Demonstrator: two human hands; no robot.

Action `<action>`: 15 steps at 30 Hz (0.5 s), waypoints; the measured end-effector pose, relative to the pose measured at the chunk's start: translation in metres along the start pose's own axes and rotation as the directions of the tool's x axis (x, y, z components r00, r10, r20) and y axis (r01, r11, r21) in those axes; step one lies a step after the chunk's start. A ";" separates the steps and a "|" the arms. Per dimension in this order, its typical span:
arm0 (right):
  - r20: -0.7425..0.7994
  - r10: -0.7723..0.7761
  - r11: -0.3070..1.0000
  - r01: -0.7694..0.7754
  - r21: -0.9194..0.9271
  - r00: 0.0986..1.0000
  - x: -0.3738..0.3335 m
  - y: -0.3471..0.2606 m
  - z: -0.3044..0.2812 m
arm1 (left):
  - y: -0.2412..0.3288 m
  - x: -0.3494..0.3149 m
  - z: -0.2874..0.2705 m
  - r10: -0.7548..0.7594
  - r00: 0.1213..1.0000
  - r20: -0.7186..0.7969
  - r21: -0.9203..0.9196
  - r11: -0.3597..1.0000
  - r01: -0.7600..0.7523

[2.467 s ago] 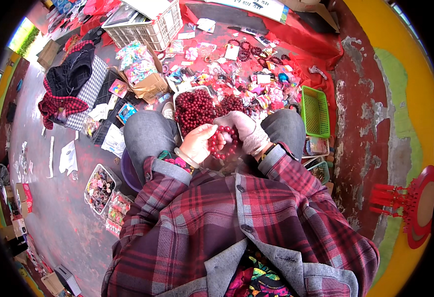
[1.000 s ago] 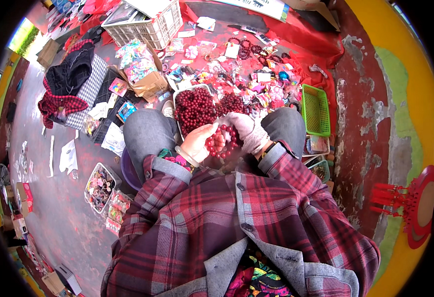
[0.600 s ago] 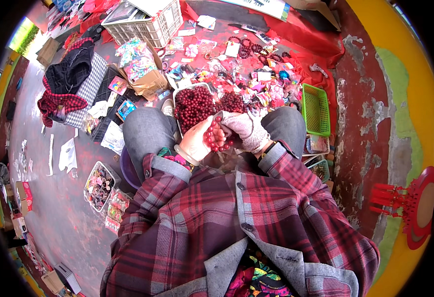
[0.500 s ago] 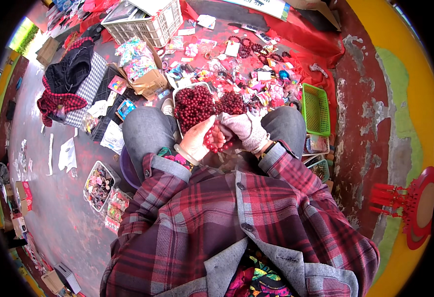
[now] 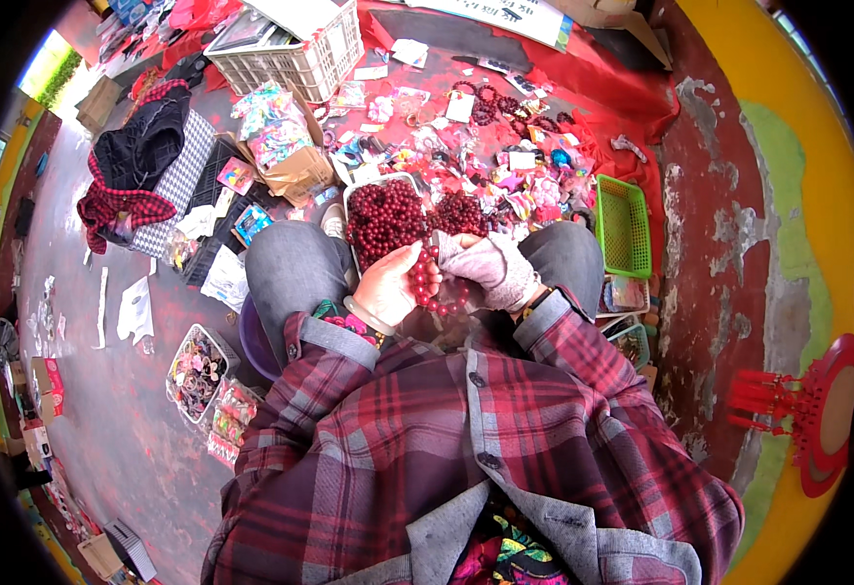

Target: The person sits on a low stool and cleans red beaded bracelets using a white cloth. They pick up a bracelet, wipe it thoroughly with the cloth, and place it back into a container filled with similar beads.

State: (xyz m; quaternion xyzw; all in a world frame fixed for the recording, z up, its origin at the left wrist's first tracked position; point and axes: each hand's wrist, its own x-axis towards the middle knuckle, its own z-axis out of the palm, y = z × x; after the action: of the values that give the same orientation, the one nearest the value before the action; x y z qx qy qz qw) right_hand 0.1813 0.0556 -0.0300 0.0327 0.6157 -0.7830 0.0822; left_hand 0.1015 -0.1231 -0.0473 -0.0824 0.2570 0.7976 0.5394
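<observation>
Between my knees a white basket (image 5: 353, 192) holds a heap of dark red beads (image 5: 385, 216). A second pile of dark red beads (image 5: 457, 212) lies just to its right. My left hand (image 5: 390, 287), bare with a pale bangle at the wrist, is closed on a string of red beads (image 5: 444, 304). The string runs over the fingers and droops in a loop between both hands. My right hand (image 5: 492, 269) wears a greyish-pink glove with fingertips showing. It pinches near the upper end of the string; what exactly lies between those fingers is hidden.
Small colourful packets and trinkets (image 5: 534, 180) spread over the floor ahead. A green basket (image 5: 623, 226) stands right, a white crate (image 5: 295, 60) far left, a cardboard box (image 5: 295, 175) before it. A tray of small items (image 5: 198, 372) and a purple basin (image 5: 256, 336) sit by my left leg.
My right hand has shifted slightly right and turned, its fingertips now pointing left. More of the bead string shows, hanging in a wider loop between my hands.
</observation>
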 end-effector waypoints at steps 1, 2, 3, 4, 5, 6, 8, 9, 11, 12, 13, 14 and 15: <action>-0.041 0.084 0.992 -0.079 0.100 0.996 -0.001 0.001 0.002 | 0.000 0.000 0.001 -0.028 1.000 0.001 0.007 1.000 0.028; -0.084 0.167 0.968 -0.147 0.206 0.982 -0.002 -0.007 0.010 | 0.001 -0.001 0.003 -0.056 0.998 0.004 0.014 0.998 0.056; -0.070 0.156 0.971 -0.140 0.192 0.985 -0.003 -0.011 0.012 | 0.002 -0.002 0.004 -0.085 0.996 0.006 0.021 0.996 0.085; -0.055 0.145 0.975 -0.133 0.178 0.988 -0.003 -0.013 0.013 | 0.002 -0.004 0.006 -0.084 0.996 0.021 0.065 0.995 0.082; -0.042 0.131 0.979 -0.123 0.165 0.990 -0.003 -0.015 0.013 | 0.002 -0.005 0.009 -0.083 0.996 0.037 0.112 0.991 0.079; 0.004 0.120 0.987 -0.119 0.104 0.993 0.002 -0.006 0.008 | 0.003 -0.006 0.010 -0.084 0.995 0.054 0.159 0.984 0.075; -0.033 -0.043 0.882 0.022 -0.471 0.999 0.008 0.001 0.001 | 0.002 -0.005 0.007 -0.107 0.993 0.056 0.254 0.963 0.090; -0.018 -0.159 0.728 0.105 -0.678 0.987 0.007 0.003 0.001 | 0.000 -0.004 0.005 -0.119 0.991 0.055 0.299 0.949 0.097; -0.146 -0.054 0.874 -0.024 -0.485 0.988 0.007 0.001 0.004 | -0.003 -0.003 0.004 -0.107 0.994 0.033 0.277 0.956 0.093; -0.167 0.206 0.978 -0.209 0.002 0.964 0.008 -0.004 0.006 | -0.004 -0.003 0.003 -0.092 0.995 0.024 0.257 0.963 0.083; -0.058 0.434 0.802 -0.356 0.480 0.899 0.008 -0.010 0.009 | -0.004 -0.003 0.002 -0.078 0.997 0.015 0.236 0.969 0.072; 0.121 0.244 0.734 -0.264 0.625 0.962 0.005 -0.022 0.017 | -0.002 -0.002 0.002 -0.073 0.997 0.012 0.210 0.975 0.069; 0.104 0.280 0.737 -0.283 0.614 0.954 0.003 -0.031 0.015 | -0.001 -0.001 0.002 -0.066 0.997 0.026 0.178 0.982 0.060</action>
State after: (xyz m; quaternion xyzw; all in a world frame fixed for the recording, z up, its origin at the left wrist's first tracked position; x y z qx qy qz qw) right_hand 0.1742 0.0480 0.0029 0.1486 0.3105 -0.9203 0.1857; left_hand 0.1030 -0.1229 -0.0454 -0.0297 0.3155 0.7553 0.5737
